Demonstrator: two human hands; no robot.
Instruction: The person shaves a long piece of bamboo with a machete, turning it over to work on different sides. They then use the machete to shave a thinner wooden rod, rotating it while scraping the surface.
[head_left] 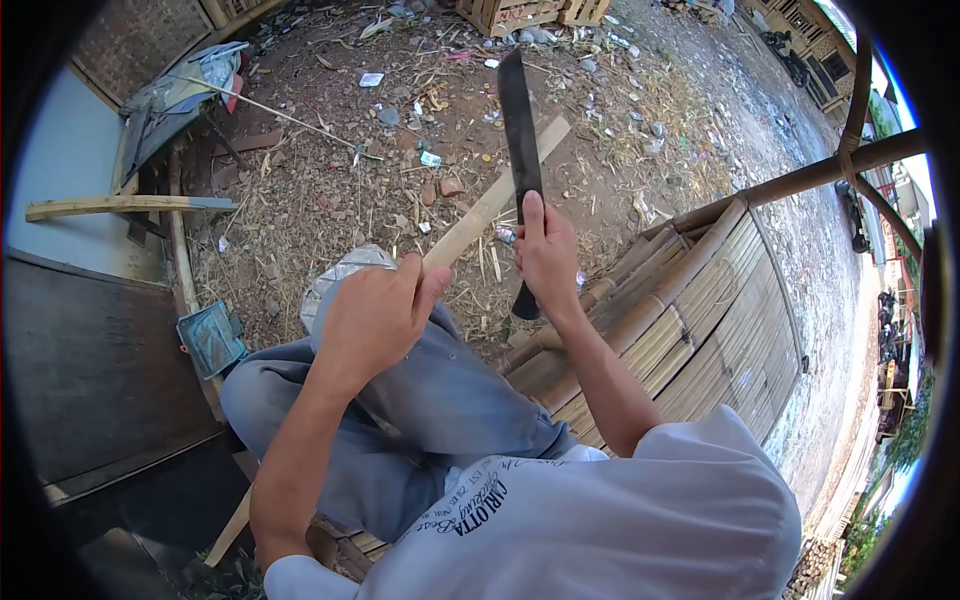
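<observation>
My right hand [548, 250] is wrapped round the handle of a machete [517, 120], thumb along its back, with the dark blade pointing up and away from me. A pale strip of split wood or bamboo [480, 213] slants from lower left to upper right, its near end gripped in my left hand [375, 310] above my knee. The blade crosses over the strip in this view, a little short of its far end. Both hands are closed, and the end of the strip inside my left hand is hidden.
I sit on a bamboo platform [690, 320] that spreads to my right, with a bamboo pole [800, 178] beyond. Wood chips and litter cover the dirt ground [330, 170]. A wooden crate [505, 14] stands at the far side; a blue-green plastic container [212, 338] lies left.
</observation>
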